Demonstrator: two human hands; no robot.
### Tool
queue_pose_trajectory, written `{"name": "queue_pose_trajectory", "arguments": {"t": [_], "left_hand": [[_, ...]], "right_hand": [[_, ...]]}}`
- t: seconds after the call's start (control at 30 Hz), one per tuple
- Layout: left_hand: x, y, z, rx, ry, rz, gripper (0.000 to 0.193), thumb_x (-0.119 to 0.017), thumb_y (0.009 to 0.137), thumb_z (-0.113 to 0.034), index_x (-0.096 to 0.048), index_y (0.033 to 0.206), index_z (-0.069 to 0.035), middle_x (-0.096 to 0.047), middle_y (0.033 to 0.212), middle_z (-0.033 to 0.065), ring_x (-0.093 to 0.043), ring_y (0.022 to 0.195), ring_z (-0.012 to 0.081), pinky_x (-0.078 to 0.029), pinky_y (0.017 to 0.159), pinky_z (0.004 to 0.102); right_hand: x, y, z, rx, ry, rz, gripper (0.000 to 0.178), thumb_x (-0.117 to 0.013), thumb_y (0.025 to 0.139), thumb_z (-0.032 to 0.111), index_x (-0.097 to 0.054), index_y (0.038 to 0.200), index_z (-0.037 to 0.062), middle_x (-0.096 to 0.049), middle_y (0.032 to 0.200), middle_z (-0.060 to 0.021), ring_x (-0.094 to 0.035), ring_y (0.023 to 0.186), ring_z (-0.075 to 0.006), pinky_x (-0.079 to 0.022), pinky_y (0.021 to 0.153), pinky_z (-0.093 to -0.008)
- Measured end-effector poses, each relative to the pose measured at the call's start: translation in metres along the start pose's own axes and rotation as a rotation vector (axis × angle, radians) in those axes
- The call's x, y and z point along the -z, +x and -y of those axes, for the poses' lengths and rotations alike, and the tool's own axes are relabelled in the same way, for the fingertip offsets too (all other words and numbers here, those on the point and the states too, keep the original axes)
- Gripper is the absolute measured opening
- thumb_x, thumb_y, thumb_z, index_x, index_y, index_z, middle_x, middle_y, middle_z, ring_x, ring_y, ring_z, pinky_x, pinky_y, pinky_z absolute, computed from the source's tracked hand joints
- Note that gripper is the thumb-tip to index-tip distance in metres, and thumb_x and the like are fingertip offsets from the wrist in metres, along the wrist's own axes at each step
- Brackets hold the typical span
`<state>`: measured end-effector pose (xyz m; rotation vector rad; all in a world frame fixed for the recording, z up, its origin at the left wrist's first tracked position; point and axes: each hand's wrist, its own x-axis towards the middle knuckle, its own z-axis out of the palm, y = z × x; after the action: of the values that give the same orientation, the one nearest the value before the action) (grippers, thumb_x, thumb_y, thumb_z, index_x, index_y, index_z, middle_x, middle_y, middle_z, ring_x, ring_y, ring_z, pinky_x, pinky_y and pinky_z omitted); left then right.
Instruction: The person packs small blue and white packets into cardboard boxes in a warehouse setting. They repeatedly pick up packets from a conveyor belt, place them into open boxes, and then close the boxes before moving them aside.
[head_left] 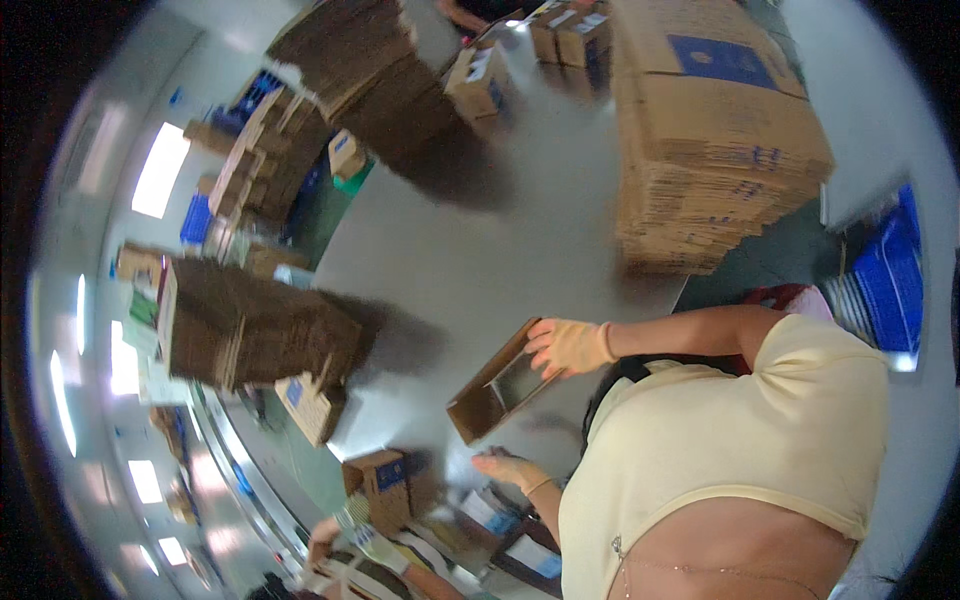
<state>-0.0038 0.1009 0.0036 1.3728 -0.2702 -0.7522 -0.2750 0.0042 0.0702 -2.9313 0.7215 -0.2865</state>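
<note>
A small open cardboard box (481,410), tilted, is held over the grey table. My right hand (572,347), in an orange glove, grips its upper right end with the fingers over the rim. Something thin and light shows along the inside, too blurred to name. My left hand (508,469) lies just below the box's lower end, its fingers stretched out and apart from the box, with nothing in it.
Tall stacks of flattened cardboard (720,180) stand at right, with darker stacks (265,325) at left and far left. Upright boxes (478,80) stand at the far edge. A co-worker's gloved hands (378,548) are beside another box (382,485), lower left, near dark trays (530,555).
</note>
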Motion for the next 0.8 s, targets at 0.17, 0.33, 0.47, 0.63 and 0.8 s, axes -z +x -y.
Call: {"name": "queue_pose_trajectory", "arguments": {"t": [0.17,0.33,0.47,0.63,0.8], "left_hand": [[-0.021,-0.042,-0.047,-0.836,1.248,0.377,0.022,-0.054,0.089,-0.018,-0.064,0.103,-0.005,-0.055,0.121,0.0164,-0.055,0.109,0.0326,-0.045,0.091,0.0442],[-0.05,-0.016,-0.051,-1.036,1.479,0.419,0.021,-0.052,0.089,-0.019,-0.065,0.08,-0.005,-0.06,0.096,0.0113,-0.056,0.083,0.0315,-0.045,0.071,0.045],[-0.093,0.015,-0.073,-0.984,1.587,0.494,0.03,-0.049,0.09,-0.022,-0.064,0.072,-0.003,-0.06,0.091,0.0104,-0.057,0.083,0.0285,-0.043,0.07,0.0425],[-0.095,0.034,-0.05,-1.084,1.691,0.553,0.032,-0.052,0.089,-0.025,-0.064,0.066,-0.006,-0.063,0.079,0.0101,-0.062,0.077,0.0278,-0.045,0.07,0.0417],[-0.085,0.005,-0.018,-1.098,1.683,0.642,0.03,-0.057,0.087,-0.031,-0.068,0.073,-0.007,-0.066,0.074,0.0091,-0.064,0.076,0.0285,-0.045,0.075,0.0412]], "right_hand": [[-0.027,-0.024,-0.019,0.166,0.267,-0.073,0.037,-0.058,0.087,0.042,-0.066,0.115,0.019,-0.062,0.116,-0.002,-0.046,0.123,-0.0258,-0.024,0.108,-0.0441],[-0.012,-0.006,-0.017,-0.24,0.812,-0.112,0.034,-0.056,0.092,0.034,-0.063,0.119,0.0141,-0.062,0.097,-0.0084,-0.052,0.101,-0.0264,-0.04,0.096,-0.0397],[-0.008,0.017,-0.021,-0.5,0.988,-0.335,0.023,-0.06,0.09,0.018,-0.067,0.111,0.0115,-0.064,0.102,-0.0064,-0.056,0.096,-0.0207,-0.045,0.091,-0.0346],[-0.011,0.016,-0.05,-0.276,0.527,-0.273,0.021,-0.059,0.084,0.03,-0.073,0.089,0.0145,-0.067,0.103,0.0001,-0.057,0.1,-0.0233,-0.041,0.092,-0.041],[-0.031,-0.008,-0.028,-0.268,0.113,-0.138,0.025,-0.056,0.088,0.036,-0.067,0.106,0.0232,-0.062,0.11,0.0015,-0.051,0.113,-0.0197,-0.033,0.101,-0.0426]]}}
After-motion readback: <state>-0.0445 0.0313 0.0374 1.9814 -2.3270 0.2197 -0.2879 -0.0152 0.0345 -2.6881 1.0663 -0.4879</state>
